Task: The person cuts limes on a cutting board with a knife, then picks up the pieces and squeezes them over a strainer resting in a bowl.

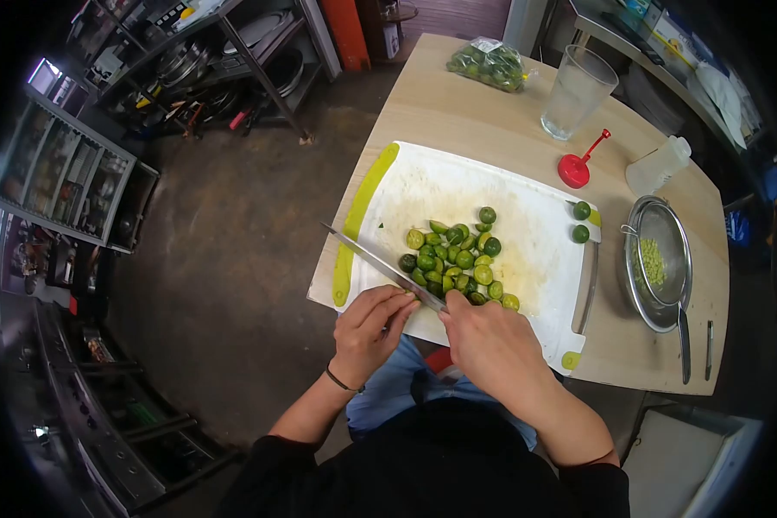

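My right hand (489, 338) is closed around the handle of a long kitchen knife (378, 264), whose blade points up and left across the near edge of the white cutting board (527, 198). Close against the blade, my left hand (373, 324) has its fingers pinched together at the board's near edge. A bit of green shows at its fingertips, probably a lime, but mostly hidden. Just beyond the knife lies a pile of small green limes (451, 256), many of them cut. Two whole limes (581, 222) sit at the board's right side.
Right of the board, a metal strainer (679, 255) over a bowl holds pale green bits. Behind it stand a white bottle (659, 166), a red cap with a spout (575, 170), a clear glass (576, 95) and a bag of limes (489, 65). Metal shelves (263, 52) stand left.
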Available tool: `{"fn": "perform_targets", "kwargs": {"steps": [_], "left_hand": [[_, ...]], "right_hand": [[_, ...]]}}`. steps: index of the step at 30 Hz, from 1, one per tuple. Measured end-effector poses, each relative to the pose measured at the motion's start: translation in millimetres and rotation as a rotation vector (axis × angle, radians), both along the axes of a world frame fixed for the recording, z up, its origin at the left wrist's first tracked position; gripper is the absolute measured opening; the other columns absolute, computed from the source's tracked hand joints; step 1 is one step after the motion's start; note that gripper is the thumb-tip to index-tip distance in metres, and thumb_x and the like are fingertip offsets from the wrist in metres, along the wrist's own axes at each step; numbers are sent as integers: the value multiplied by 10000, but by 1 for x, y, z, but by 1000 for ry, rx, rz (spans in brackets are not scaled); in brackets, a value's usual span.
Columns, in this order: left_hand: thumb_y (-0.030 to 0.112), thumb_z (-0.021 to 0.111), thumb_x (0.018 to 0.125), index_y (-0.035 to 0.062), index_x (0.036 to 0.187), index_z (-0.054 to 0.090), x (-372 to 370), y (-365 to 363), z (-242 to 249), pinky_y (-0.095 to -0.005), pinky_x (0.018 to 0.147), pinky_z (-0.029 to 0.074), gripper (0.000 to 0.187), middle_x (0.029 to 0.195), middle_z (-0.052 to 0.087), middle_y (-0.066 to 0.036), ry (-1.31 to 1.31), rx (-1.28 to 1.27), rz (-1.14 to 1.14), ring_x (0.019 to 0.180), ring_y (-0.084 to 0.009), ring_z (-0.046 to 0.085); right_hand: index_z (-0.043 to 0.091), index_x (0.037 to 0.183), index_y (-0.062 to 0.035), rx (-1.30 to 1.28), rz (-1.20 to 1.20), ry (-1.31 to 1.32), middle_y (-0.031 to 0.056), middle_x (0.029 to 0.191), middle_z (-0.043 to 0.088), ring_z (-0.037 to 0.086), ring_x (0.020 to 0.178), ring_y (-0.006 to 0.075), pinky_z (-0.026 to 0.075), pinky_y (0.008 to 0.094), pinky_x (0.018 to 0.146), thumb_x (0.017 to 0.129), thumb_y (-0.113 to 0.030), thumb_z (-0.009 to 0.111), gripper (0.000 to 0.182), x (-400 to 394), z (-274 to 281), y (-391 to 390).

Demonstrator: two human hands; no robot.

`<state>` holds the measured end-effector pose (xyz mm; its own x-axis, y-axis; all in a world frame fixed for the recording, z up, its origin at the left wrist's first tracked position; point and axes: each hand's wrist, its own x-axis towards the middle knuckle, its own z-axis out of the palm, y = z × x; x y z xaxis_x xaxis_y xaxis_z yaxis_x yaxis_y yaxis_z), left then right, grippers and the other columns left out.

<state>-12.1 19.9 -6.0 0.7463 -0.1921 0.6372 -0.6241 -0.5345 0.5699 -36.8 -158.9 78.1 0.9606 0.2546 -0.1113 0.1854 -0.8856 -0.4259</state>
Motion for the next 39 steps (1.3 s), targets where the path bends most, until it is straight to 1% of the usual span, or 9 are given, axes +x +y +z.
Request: {"fn": "perform_targets", "kwargs": {"steps": [10, 15, 19, 25, 28, 30, 35, 37, 39], "left_hand": [[-5, 799, 755, 45, 922, 720, 3, -5, -1, -316, 695, 561, 191, 912, 696, -89, -31, 35, 106, 791, -232, 690], [1, 799, 758, 44, 961, 714, 7, -13, 11, -327, 730, 560, 224, 950, 679, -103, 16, 57, 40, 844, -246, 683], [5, 783, 778, 28, 959, 709, 17, -38, 34, -332, 780, 544, 198, 960, 675, -108, -28, 136, 76, 880, -257, 676], [36, 746, 814, 20, 1057, 680, 78, -137, 89, -360, 828, 533, 252, 1052, 670, -135, 17, 250, -393, 964, -309, 663], [111, 717, 847, 34, 1152, 649, 120, -194, 77, -400, 932, 499, 321, 1161, 646, -152, 13, 338, -622, 1029, -346, 639], [138, 701, 856, 35, 1141, 662, 141, -217, 59, -418, 946, 487, 306, 1127, 662, -157, -38, 492, -715, 1028, -349, 635], [131, 703, 848, 33, 1130, 673, 142, -224, 76, -423, 893, 506, 300, 1055, 687, -166, 296, 742, -680, 974, -358, 640], [139, 716, 844, 43, 1129, 674, 136, -207, 87, -422, 864, 517, 304, 1068, 686, -162, 111, 525, -635, 947, -350, 655], [140, 752, 827, 34, 1107, 671, 127, -178, 108, -374, 802, 529, 311, 1021, 693, -138, 84, 344, -584, 878, -288, 668]], "right_hand": [[572, 940, 1, -87, -101, 188, 200, 635, 637, 662, 607, 381, 523, 488, 543, 967, -194, 550, 198, -68, 14, -54], [594, 970, -27, 236, -295, 203, 182, 646, 627, 634, 652, 420, 495, 503, 627, 977, -269, 567, 243, -100, 15, -103], [606, 957, -18, 332, -456, 290, 193, 698, 638, 627, 689, 431, 483, 493, 653, 970, -274, 584, 258, -116, 13, -145], [630, 978, -7, 451, -589, 285, 208, 771, 660, 629, 747, 438, 485, 484, 688, 962, -238, 591, 235, -140, -7, -175], [633, 989, -9, 433, -599, 282, 204, 784, 665, 633, 744, 433, 486, 482, 690, 954, -243, 600, 239, -147, -8, -185], [636, 989, -18, 339, -630, 284, 197, 767, 664, 635, 723, 426, 490, 474, 676, 946, -250, 608, 237, -154, -7, -190], [629, 935, -36, 352, -498, 245, 174, 707, 658, 632, 669, 407, 493, 473, 630, 939, -269, 618, 234, -163, -5, -191], [624, 914, -44, 315, -430, 241, 170, 681, 651, 630, 650, 401, 495, 474, 609, 939, -274, 618, 232, -160, -7, -180], [611, 898, -56, 188, -184, 178, 170, 660, 642, 633, 630, 386, 505, 472, 581, 941, -281, 614, 229, -147, -7, -161]]}}
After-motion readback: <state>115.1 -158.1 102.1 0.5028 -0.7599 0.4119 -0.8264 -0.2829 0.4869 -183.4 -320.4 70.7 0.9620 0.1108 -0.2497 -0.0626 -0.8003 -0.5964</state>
